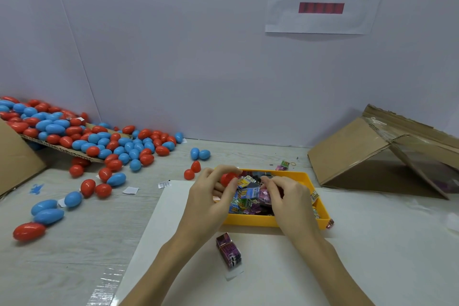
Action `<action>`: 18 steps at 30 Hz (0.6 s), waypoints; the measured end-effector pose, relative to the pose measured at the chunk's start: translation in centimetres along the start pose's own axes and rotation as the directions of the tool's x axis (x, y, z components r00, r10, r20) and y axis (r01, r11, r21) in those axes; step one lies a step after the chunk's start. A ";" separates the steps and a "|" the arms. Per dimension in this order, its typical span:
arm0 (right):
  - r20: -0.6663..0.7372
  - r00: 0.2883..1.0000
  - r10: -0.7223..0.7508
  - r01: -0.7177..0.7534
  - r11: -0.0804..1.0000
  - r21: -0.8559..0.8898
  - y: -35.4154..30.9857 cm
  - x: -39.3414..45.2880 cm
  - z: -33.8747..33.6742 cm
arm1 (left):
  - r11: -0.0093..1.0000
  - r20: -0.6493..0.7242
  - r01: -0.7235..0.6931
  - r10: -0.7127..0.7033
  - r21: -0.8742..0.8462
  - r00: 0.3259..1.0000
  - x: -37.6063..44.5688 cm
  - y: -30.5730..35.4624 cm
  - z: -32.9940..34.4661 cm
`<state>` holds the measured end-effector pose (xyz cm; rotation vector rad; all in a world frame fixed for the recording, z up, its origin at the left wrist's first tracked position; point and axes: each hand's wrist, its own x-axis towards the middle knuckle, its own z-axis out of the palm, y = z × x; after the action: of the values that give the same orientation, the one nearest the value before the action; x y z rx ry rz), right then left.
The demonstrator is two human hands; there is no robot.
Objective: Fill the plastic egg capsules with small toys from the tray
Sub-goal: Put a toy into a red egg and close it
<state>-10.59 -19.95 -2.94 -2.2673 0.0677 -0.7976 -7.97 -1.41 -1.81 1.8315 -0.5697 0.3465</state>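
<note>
Left hand: our left hand (pixel 211 192) holds a glossy red plastic egg capsule (pixel 229 178) over the near-left corner of the tray, fingers arched above it and thumb pressed to its side; we judge this keeps it close to the toys for loading.

Right hand: our right hand (pixel 288 197) reaches into the tray, its fingertips (pixel 269 185) drawn together on a small pink wrapped toy packet (pixel 263 194), seemingly lifting it out.

Tray: the shallow yellow plastic tray (pixel 268 220) sits on a white sheet of paper (pixel 273 268), heaped with small foil-wrapped toys in blue, green and purple.

Capsule look: smooth and shiny; our fingers hide whether it is whole or an open half, so we cannot tell.

Supply: a spill of red and blue egg capsules (pixel 99 141) pours from a tipped cardboard flap at the left, well apart from the tray.

Stray item: a purple boxed toy (pixel 228 251) lies on the paper, just in front of the tray.

Backdrop: a folded brown cardboard box (pixel 367 154) leans at the right.
</note>
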 end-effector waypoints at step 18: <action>0.102 0.990 0.096 -0.136 0.827 0.546 -3.4 -0.7 -0.5 | 0.972 0.093 0.138 -0.122 -0.190 0.988 -0.3 0.9 0.6</action>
<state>-12.01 -17.55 -0.79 -1.7167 -0.0532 -0.5764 -8.70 -2.12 -1.39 1.6871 -0.5179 0.1230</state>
